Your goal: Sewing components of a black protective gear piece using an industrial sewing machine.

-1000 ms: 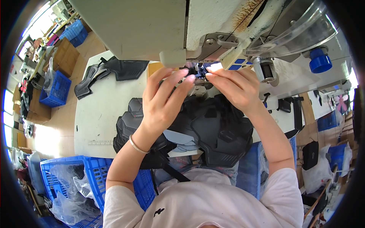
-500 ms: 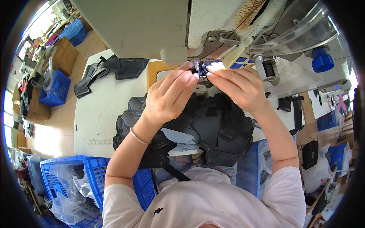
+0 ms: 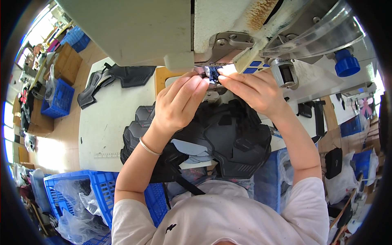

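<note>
Both hands meet at the needle area [image 3: 212,73] of a sewing machine [image 3: 134,30], under its head. My left hand [image 3: 176,103] has thumb and fingers pinched together just left of the presser foot. From the other side my right hand [image 3: 256,92] pinches close to the same spot. Whatever lies between the fingertips is small and dark, mostly covered by the fingers. Below the hands, a pile of black padded panels [image 3: 241,145] with moulded shapes lies over the table's front edge, and light grey pieces [image 3: 190,149] show among them.
Another black panel with a grey strap-like part [image 3: 132,76] lies on the table [image 3: 100,130] at left. Blue plastic crates [image 3: 107,192] with clear bags stand at lower left. A clear curved guard [image 3: 314,41] and a blue knob [image 3: 347,63] jut out at right.
The view has shifted slightly, so the machine head appears a little further left. Both hands stay at the needle area with nearly the same pinch.
</note>
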The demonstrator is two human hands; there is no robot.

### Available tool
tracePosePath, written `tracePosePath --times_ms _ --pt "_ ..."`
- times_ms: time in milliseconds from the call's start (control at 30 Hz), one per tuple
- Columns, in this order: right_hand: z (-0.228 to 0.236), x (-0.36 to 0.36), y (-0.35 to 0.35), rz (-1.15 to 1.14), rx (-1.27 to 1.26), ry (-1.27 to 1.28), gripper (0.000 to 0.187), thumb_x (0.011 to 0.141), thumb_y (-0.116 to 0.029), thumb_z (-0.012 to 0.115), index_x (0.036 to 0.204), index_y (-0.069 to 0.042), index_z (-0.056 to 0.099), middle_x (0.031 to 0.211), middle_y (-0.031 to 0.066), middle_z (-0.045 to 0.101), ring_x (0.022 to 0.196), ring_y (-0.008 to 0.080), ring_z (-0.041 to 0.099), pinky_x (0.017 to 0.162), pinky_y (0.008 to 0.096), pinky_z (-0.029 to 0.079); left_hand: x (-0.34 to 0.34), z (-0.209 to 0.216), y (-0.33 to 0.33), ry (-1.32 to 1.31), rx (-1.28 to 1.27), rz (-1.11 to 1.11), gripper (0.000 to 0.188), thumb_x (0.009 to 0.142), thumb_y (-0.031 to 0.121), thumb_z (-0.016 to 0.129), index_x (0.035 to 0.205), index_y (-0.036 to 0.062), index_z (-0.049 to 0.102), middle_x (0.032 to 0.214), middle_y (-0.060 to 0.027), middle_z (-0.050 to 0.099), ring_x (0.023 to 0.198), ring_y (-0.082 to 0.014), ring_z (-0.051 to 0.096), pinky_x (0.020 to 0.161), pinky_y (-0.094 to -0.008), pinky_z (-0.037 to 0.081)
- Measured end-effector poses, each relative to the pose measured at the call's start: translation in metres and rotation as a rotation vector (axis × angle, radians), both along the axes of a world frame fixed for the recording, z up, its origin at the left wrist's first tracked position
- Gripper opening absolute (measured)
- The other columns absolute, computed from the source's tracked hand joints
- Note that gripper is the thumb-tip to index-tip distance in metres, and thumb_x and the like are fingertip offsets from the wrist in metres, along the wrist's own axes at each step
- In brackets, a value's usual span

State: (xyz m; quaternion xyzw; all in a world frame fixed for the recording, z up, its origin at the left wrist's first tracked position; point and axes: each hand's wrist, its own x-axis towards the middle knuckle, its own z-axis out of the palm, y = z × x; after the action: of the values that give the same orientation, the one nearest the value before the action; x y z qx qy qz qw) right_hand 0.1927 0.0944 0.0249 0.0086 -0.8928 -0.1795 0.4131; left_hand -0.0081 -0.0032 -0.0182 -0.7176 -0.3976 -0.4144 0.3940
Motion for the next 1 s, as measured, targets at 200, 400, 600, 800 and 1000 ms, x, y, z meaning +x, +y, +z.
tracePosePath --times_ms 200,400,600,800,1000 --pt "0.001 0.002 0.002 -0.012 -0.016 0.005 0.025 0.072 -0.01 0.074 0.097 -0.01 0.072 0.091 -0.0018 0.071 0.067 0.0101 0.06 0.059 0.0241 0.041 0.002 -0.003 0.003 -0.061 0.005 -0.034 0.028 0.069 -0.004 0.07 0.096 -0.0024 0.066 0.09 -0.0097 0.06 0.082 -0.0254 0.066 0.064 -0.0316 0.054" --pt "-0.007 0.001 0.009 -0.1 0.041 -0.007 0.027 0.072 -0.01 0.07 0.097 -0.019 0.072 0.082 -0.0009 0.064 0.069 0.0175 0.061 0.054 0.0296 0.05 0.0 -0.004 0.006 -0.104 0.005 -0.038 0.027 0.069 -0.001 0.068 0.096 -0.0021 0.065 0.093 -0.0102 0.062 0.082 -0.0239 0.067 0.063 -0.0303 0.054" --pt "-0.007 -0.004 0.014 -0.027 -0.042 0.031 0.024 0.074 -0.013 0.071 0.097 -0.021 0.072 0.081 0.0016 0.065 0.07 0.0198 0.063 0.056 0.0309 0.05 0.001 -0.001 0.007 -0.158 0.009 -0.093 0.027 0.067 -0.004 0.067 0.094 -0.0046 0.064 0.095 -0.013 0.065 0.081 -0.0249 0.067 0.064 -0.0311 0.055" --pt "-0.012 -0.006 0.015 -0.045 -0.036 0.076 0.023 0.074 -0.015 0.072 0.096 -0.022 0.072 0.083 0.0004 0.065 0.069 0.019 0.062 0.058 0.0316 0.05 0.002 -0.002 0.007 -0.181 -0.02 -0.108 0.028 0.069 -0.006 0.068 0.096 -0.0032 0.064 0.097 -0.013 0.065 0.084 -0.0255 0.067 0.069 -0.0316 0.055" --pt "-0.012 -0.001 0.014 -0.082 -0.013 0.065 0.025 0.073 -0.013 0.072 0.096 -0.021 0.071 0.085 0.0001 0.065 0.069 0.0192 0.061 0.058 0.0317 0.05 0.001 -0.005 0.008 -0.399 -0.191 0.014 0.022 0.071 -0.006 0.066 0.092 0.0011 0.064 0.094 -0.0131 0.064 0.083 -0.0319 0.063 0.071 -0.0394 0.052"
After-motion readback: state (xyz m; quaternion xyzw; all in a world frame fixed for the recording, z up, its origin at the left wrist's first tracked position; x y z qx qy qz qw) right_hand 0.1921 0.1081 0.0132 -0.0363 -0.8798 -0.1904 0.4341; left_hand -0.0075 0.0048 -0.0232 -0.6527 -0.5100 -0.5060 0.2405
